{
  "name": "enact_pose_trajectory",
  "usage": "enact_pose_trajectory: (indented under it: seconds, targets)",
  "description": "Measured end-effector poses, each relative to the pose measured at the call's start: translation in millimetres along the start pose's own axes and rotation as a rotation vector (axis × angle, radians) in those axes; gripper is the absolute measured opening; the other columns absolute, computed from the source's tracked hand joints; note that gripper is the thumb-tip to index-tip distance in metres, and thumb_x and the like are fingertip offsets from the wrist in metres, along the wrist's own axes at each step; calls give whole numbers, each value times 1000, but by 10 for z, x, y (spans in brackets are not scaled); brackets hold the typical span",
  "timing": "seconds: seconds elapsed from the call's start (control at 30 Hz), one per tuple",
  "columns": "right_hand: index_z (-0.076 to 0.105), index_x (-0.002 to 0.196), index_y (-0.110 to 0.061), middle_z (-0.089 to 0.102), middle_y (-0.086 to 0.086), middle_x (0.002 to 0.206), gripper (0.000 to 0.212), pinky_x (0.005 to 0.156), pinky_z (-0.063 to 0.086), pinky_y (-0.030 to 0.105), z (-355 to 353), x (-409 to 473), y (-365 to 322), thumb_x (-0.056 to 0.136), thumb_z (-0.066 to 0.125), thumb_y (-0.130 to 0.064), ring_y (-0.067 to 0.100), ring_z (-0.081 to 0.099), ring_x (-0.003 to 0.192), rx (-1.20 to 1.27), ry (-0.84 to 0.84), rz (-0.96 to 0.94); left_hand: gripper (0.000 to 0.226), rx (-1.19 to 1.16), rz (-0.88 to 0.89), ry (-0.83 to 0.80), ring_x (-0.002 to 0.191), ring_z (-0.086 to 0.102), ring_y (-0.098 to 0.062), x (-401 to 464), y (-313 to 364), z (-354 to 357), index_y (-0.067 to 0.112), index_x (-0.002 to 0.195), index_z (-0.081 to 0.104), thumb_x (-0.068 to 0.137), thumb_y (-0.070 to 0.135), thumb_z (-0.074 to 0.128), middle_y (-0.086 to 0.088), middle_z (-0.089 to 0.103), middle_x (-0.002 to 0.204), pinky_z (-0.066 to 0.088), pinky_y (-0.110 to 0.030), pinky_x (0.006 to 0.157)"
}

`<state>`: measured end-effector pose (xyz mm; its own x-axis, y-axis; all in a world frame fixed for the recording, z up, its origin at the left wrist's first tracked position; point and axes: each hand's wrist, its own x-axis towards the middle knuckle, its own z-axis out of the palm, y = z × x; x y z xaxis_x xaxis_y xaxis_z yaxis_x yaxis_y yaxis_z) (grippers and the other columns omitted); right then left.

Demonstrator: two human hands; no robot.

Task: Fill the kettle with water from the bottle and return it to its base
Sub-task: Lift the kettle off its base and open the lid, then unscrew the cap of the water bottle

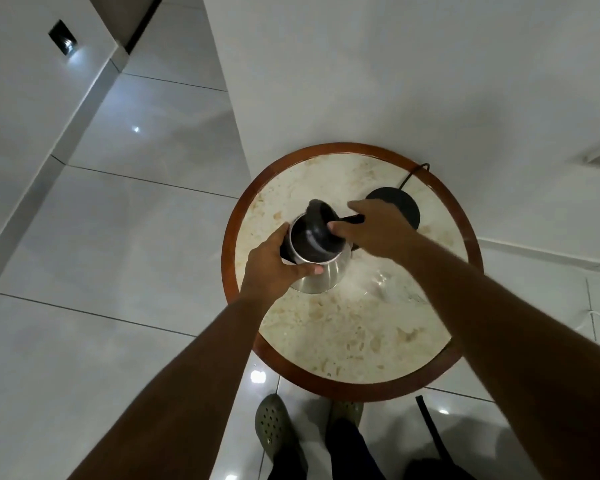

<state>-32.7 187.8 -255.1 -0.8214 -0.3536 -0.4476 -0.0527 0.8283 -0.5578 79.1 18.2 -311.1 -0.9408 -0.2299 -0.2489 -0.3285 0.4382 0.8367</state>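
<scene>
A steel kettle (pixel 321 278) with a black lid (pixel 317 233) stands on the left part of the round table (pixel 347 341), off its base. My left hand (pixel 274 261) clasps the kettle's steel body from the left. My right hand (pixel 374 230) grips the black handle (pixel 355 220) from the right, with the thumb touching the lid. The lid looks tilted up. The round black base (pixel 400 204) lies at the back right of the table, partly hidden by my right hand. A clear bottle (pixel 385 284), faint and blurred, seems to lie just right of the kettle.
The table has a marble top and a brown wooden rim (pixel 229 258). A black cord (pixel 413 173) runs from the base over the far edge toward the white wall. My feet in green clogs (pixel 274 427) stand on the glossy tiled floor at the near edge.
</scene>
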Motion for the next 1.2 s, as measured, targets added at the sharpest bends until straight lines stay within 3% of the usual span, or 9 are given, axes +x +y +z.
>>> enact_pose_trajectory:
  seconds: [0.2, 0.3, 0.4, 0.5, 0.6, 0.77, 0.93, 1.07, 1.2]
  targets:
    - [61, 114, -2, 64, 24, 114, 32, 98, 48, 54, -461, -90, 270, 87, 67, -18, 41, 60, 111, 395, -169, 72, 82, 28, 16, -36, 94, 57, 2, 23, -20, 27, 35, 131, 46, 60, 54, 82, 22, 58, 114, 42, -4, 72]
    - [60, 114, 0, 60, 29, 120, 42, 97, 46, 59, -491, -143, 274, 86, 67, -30, 46, 57, 111, 361, -66, 50, 97, 39, -15, -52, 121, 54, -15, 13, 23, 68, 31, 140, 37, 59, 56, 83, 11, 55, 133, 48, -25, 95]
    - [57, 124, -14, 62, 9, 125, 55, 96, 49, 44, -659, -364, 552, 82, 66, -49, 27, 60, 108, 471, 136, 80, 110, 280, -119, 253, 136, 37, -24, -158, 145, 105, 29, 143, 29, 54, 82, 67, 0, 37, 151, 38, -43, 103]
    - [62, 118, -25, 68, -4, 117, 57, 93, 50, 42, -741, -831, 1093, 74, 71, -60, 15, 64, 107, 823, 339, 132, 79, 339, 40, 551, 113, 48, -16, -511, 261, 332, 27, 123, 48, 65, 80, 60, -1, 54, 125, 49, -43, 91]
    - [65, 107, -33, 72, -6, 105, 40, 90, 50, 47, -444, -1207, 1609, 76, 70, -58, 13, 69, 97, 839, 279, 174, 51, 111, 202, 376, 98, 49, -7, -839, 406, 753, 27, 113, 52, 80, 65, 59, 8, 53, 106, 53, -38, 79]
    - [19, 148, -37, 33, 3, 154, 117, 91, 46, 33, 296, -1262, 1901, 54, 87, -55, 25, 37, 137, 845, 72, 309, 60, -45, 247, -30, 121, 47, -5, -620, 840, 1229, 32, 137, 43, 85, 59, 54, 9, 47, 136, 48, -26, 95]
    - [26, 135, -54, 46, -40, 121, 99, 81, 43, 3, 633, -876, 1783, 53, 82, -54, -18, 50, 109, 645, 210, 81, 54, 169, 392, -416, 133, 43, -13, -154, 996, 1369, 27, 143, 41, 92, 39, 56, 1, 48, 146, 36, -25, 106]
    - [47, 109, -45, 58, -27, 93, 50, 69, 43, -1, 721, -643, 1739, 66, 69, -60, -16, 58, 87, 535, 443, 65, 37, 312, 538, -254, 100, 65, -14, -72, 961, 1403, 18, 126, 59, 94, 35, 53, -4, 70, 112, 49, -20, 88]
    - [56, 112, -17, 66, -3, 97, 76, 78, 56, 26, 859, -601, 1670, 71, 41, -79, 11, 65, 87, 606, 502, 129, 35, 343, 538, -6, 86, 67, -16, -266, 972, 1621, 8, 110, 63, 92, 37, 58, -9, 70, 98, 46, -12, 74]
